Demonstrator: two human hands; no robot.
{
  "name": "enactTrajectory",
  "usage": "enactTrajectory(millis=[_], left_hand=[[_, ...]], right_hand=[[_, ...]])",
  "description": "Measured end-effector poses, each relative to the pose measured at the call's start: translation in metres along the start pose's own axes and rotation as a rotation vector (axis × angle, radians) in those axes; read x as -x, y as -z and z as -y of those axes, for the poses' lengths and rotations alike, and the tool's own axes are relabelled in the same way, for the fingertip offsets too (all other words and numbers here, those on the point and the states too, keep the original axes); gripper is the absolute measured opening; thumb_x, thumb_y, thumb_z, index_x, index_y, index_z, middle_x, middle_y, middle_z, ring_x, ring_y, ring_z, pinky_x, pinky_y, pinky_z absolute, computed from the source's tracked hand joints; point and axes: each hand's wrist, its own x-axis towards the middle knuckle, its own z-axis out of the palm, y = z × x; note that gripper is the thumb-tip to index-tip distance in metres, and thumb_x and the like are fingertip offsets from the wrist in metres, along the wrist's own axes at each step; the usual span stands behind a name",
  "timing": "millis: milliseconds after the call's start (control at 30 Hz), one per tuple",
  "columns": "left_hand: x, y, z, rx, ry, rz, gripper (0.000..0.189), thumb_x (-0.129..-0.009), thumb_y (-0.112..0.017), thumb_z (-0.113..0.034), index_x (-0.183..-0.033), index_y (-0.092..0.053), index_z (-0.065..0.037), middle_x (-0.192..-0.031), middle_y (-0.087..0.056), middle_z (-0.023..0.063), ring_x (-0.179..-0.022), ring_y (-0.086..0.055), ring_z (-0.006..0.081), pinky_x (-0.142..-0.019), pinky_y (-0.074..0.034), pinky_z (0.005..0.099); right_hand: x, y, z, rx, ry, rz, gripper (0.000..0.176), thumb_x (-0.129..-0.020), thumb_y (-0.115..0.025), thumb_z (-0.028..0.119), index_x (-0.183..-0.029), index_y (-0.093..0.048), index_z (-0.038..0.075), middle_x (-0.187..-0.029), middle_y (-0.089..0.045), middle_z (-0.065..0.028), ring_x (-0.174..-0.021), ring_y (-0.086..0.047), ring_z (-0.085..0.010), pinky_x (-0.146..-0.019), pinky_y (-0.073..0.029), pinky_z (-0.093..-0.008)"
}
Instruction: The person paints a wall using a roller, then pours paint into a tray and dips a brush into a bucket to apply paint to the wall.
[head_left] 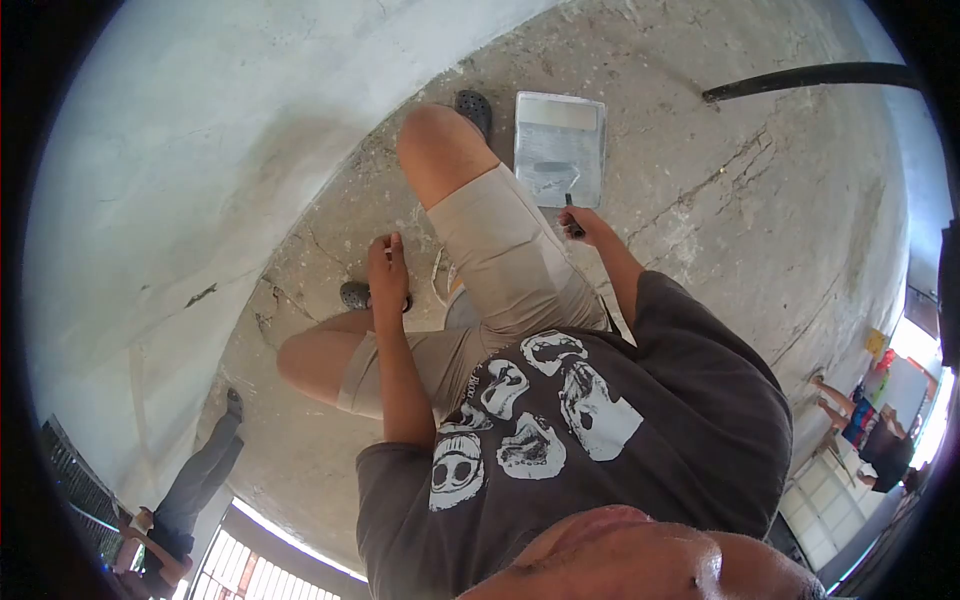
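My right hand (582, 226) is closed around the black handle of a paint roller (569, 200). Its wire frame reaches into a pale paint tray (559, 113), where the grey roller head lies across the wet lower part. Over my bent left leg rests the left forearm, and my left hand (387, 268) hangs loosely beyond it. Its fingers curl a little, with a small light gap between thumb and fingers, and I see no object there. Beneath my legs is a partly hidden whitish bucket (460, 309) with a thin handle.
A pale wall (220, 130) curves along the left. The cracked concrete floor (690, 210) carries paint specks. A black pipe-like bar (810, 78) extends in at upper right. One person (185, 510) stands at lower left; other people (885, 440) are at far right near a whitish panelled piece (825, 510).
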Motion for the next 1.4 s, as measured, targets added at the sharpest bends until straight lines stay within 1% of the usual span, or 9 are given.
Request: enactTrajectory(millis=[500, 833, 1033, 1100, 1200, 1267, 1300, 1367, 1400], left_hand=[[-0.009, -0.021, 0.029, 0.070, 0.078, 0.213, 0.035, -0.095, -0.052, -0.033, -0.104, -0.058, 0.000, -0.096, -0.062, 0.0166, -0.076, -0.060, 0.0246, -0.070, -0.047, 0.0361], [-0.010, -0.022, 0.039, 0.070, 0.086, 0.313, 0.039, -0.095, -0.052, -0.036, -0.108, -0.057, 0.000, -0.097, -0.063, 0.0195, -0.082, -0.061, 0.0276, -0.072, -0.048, 0.0372], [-0.009, -0.026, 0.048, 0.036, 0.078, 0.339, 0.040, -0.094, -0.054, -0.037, -0.107, -0.057, 0.000, -0.095, -0.063, 0.0200, -0.083, -0.061, 0.0300, -0.074, -0.048, 0.0381], [-0.010, -0.026, 0.045, 0.023, 0.066, 0.336, 0.040, -0.093, -0.054, -0.037, -0.107, -0.057, 0.000, -0.095, -0.063, 0.0202, -0.083, -0.061, 0.0307, -0.074, -0.048, 0.0383], [-0.009, -0.023, 0.036, 0.039, 0.115, 0.378, 0.039, -0.093, -0.055, -0.037, -0.106, -0.058, 0.000, -0.094, -0.063, 0.0208, -0.085, -0.062, 0.0325, -0.074, -0.048, 0.0391], [-0.009, -0.025, 0.040, 0.012, 0.093, 0.367, 0.038, -0.093, -0.054, -0.036, -0.106, -0.058, 0.000, -0.095, -0.064, 0.0211, -0.087, -0.062, 0.0334, -0.074, -0.048, 0.0399], [-0.009, -0.026, 0.042, 0.011, 0.095, 0.367, 0.038, -0.093, -0.054, -0.036, -0.106, -0.058, 0.000, -0.095, -0.064, 0.0211, -0.087, -0.062, 0.0334, -0.074, -0.048, 0.0399], [-0.010, -0.026, 0.046, 0.018, 0.059, 0.365, 0.038, -0.093, -0.053, -0.037, -0.106, -0.059, -0.001, -0.096, -0.064, 0.0211, -0.088, -0.062, 0.0339, -0.075, -0.048, 0.0405], [-0.008, -0.025, 0.046, 0.016, 0.061, 0.366, 0.038, -0.093, -0.053, -0.037, -0.106, -0.059, -0.001, -0.096, -0.064, 0.0211, -0.088, -0.062, 0.0339, -0.075, -0.048, 0.0405]], right_hand=[[-0.079, -0.024, 0.076, 0.374, 0.054, -0.288, 0.028, -0.088, -0.053, 0.025, -0.093, -0.053, -0.003, -0.081, -0.056, -0.0120, -0.065, -0.060, -0.0233, -0.051, -0.054, -0.0380], [-0.085, -0.017, 0.032, 0.520, 0.294, -0.497, 0.036, -0.089, -0.050, 0.029, -0.091, -0.051, -0.007, -0.073, -0.057, -0.0159, -0.057, -0.060, -0.0254, -0.039, -0.050, -0.0387], [-0.038, 0.016, -0.046, 0.800, 0.177, -0.322, 0.038, -0.093, -0.045, 0.032, -0.088, -0.051, -0.005, -0.055, -0.055, -0.0151, -0.038, -0.055, -0.0266, -0.034, -0.044, -0.0390], [-0.019, 0.025, -0.073, 0.880, 0.010, -0.276, 0.039, -0.093, -0.046, 0.033, -0.092, -0.054, -0.005, -0.068, -0.060, -0.0202, -0.052, -0.062, -0.0281, -0.042, -0.048, -0.0405], [-0.029, 0.061, -0.124, 0.957, 0.083, -0.164, 0.040, -0.093, -0.044, 0.029, -0.094, -0.056, -0.009, -0.061, -0.058, -0.0260, -0.049, -0.062, -0.0343, -0.042, -0.049, -0.0445], [-0.021, 0.065, -0.137, 1.252, 0.571, -0.259, 0.036, -0.091, -0.047, 0.024, -0.085, -0.057, -0.011, -0.062, -0.059, -0.0270, -0.053, -0.064, -0.0345, -0.045, -0.051, -0.0452], [-0.042, 0.075, -0.141, 1.252, 0.570, -0.257, 0.036, -0.091, -0.047, 0.024, -0.085, -0.057, -0.011, -0.062, -0.059, -0.0270, -0.053, -0.064, -0.0345, -0.045, -0.051, -0.0452], [-0.104, 0.101, -0.146, 1.194, 0.368, 0.024, 0.030, -0.087, -0.050, 0.018, -0.081, -0.060, -0.009, -0.067, -0.063, -0.0259, -0.059, -0.066, -0.0354, -0.050, -0.053, -0.0446], [-0.083, 0.073, -0.116, 1.078, 0.226, -0.122, 0.036, -0.088, -0.049, 0.027, -0.082, -0.060, -0.007, -0.069, -0.062, -0.0246, -0.060, -0.065, -0.0333, -0.050, -0.052, -0.0439]])
